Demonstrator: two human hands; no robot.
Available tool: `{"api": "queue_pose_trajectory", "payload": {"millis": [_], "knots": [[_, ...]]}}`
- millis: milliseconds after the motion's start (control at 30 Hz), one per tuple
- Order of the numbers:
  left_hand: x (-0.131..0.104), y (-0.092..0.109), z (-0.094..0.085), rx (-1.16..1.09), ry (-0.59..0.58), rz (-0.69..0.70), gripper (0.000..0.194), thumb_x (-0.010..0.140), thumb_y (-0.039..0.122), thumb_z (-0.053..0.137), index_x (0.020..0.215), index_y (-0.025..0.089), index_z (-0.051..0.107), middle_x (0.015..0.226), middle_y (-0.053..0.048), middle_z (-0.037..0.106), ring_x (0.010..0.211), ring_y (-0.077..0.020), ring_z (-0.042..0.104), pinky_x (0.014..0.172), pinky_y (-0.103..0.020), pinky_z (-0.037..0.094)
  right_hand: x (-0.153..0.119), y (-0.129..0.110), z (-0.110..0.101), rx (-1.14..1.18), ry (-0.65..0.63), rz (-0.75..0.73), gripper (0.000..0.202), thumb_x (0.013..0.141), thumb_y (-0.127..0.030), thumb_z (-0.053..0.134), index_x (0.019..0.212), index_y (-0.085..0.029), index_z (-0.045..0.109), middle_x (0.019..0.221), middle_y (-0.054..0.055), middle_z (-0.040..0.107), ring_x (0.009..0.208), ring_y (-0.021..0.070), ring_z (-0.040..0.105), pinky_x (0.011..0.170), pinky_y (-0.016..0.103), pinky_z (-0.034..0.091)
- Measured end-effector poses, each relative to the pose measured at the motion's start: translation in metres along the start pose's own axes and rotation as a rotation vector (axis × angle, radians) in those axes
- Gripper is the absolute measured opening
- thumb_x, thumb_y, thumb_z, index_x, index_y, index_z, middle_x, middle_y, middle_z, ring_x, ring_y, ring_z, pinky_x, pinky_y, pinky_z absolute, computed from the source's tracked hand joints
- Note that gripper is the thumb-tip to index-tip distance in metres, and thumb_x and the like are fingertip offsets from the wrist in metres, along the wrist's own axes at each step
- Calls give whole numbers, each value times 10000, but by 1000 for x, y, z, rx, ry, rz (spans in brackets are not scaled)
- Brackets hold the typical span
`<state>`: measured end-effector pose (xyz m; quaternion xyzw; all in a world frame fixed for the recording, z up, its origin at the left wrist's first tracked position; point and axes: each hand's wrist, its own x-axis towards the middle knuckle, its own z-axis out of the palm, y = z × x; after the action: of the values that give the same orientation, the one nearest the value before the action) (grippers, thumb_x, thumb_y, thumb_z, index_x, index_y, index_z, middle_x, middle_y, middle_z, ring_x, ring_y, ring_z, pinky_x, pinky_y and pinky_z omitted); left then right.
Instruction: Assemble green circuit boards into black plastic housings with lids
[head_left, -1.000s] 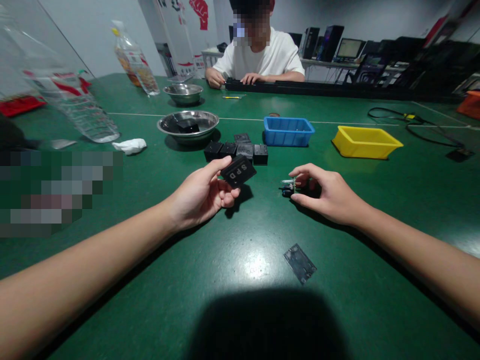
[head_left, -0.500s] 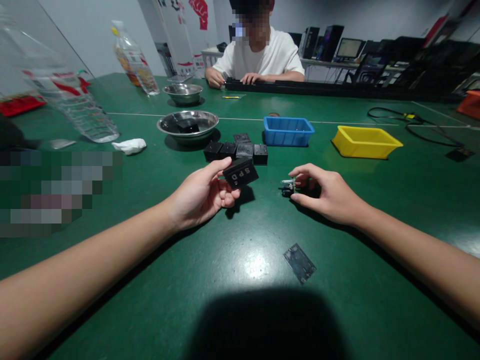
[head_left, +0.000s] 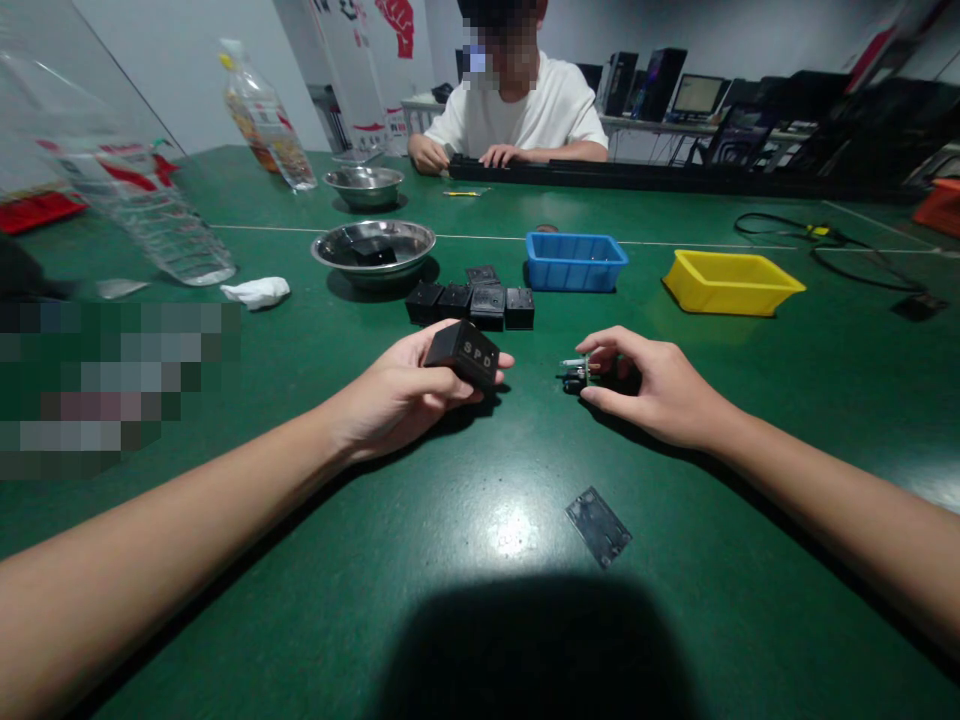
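A black plastic box marked "SPD" (head_left: 466, 352) is tilted in my left hand (head_left: 409, 390), with the thumb along its near side and fingers beneath. My right hand (head_left: 652, 385) rests on the green table, thumb and fingers closed around the edge of a small circuit board with components (head_left: 581, 372). The board's parts point left, toward the box. Nearer to me lies a flat black cover plate (head_left: 598, 526), apart from both hands. Just beyond my left hand several black boxes (head_left: 487, 305) are grouped together.
Beyond the boxes stand a steel bowl (head_left: 373, 270) holding something black, a blue bin (head_left: 576, 265) and a yellow bin (head_left: 733, 285). Plastic bottles (head_left: 142, 200) and a crumpled tissue (head_left: 256, 293) are at left. Across the table a person (head_left: 525, 110) handles a long black bar (head_left: 637, 178).
My left hand has turned the black box over, so its "SPD" lettering now reads upright, and its grip has shifted. The right hand and circuit board have stayed put.
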<state>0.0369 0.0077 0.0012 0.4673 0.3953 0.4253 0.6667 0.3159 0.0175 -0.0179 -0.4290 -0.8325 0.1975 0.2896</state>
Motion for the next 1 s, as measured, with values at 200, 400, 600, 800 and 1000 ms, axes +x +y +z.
{"api": "queue_pose_trajectory", "payload": {"millis": [200,400,600,800,1000], "knots": [[4,-2,0,-8,-12,-8,431,603,-1,723,992,170,652,1060,-88,763,848,-182,742,689,-235,556,0,0,0,3,3,1,338,817,-291,722,1133,-217,626,937,48,725,847,204,684,769,329,535],[0,4,1,-67,62,-66,386,630,17,612,994,122,685,1127,-139,750,785,-160,707,639,-223,546,0,1,0,-8,1,-5,347,823,-295,721,1146,-215,624,948,50,723,859,205,683,778,330,533],[0,7,8,-139,115,-96,192,837,249,615,986,129,633,1054,-192,760,686,-167,664,573,-247,516,0,1,0,-5,-6,-3,339,824,-294,722,1139,-216,623,944,46,719,856,202,678,778,327,530],[1,4,9,-96,85,-81,155,803,220,646,913,147,565,940,-170,776,554,-122,578,532,-241,454,0,0,0,-9,-7,1,338,820,-281,722,1136,-211,623,944,46,720,861,202,681,784,320,527],[2,0,5,-40,57,-42,403,653,119,824,957,149,562,942,-136,778,516,-71,552,520,-203,398,0,1,0,-1,-1,-10,345,820,-283,722,1141,-199,627,947,50,726,864,201,687,782,311,523]]}}
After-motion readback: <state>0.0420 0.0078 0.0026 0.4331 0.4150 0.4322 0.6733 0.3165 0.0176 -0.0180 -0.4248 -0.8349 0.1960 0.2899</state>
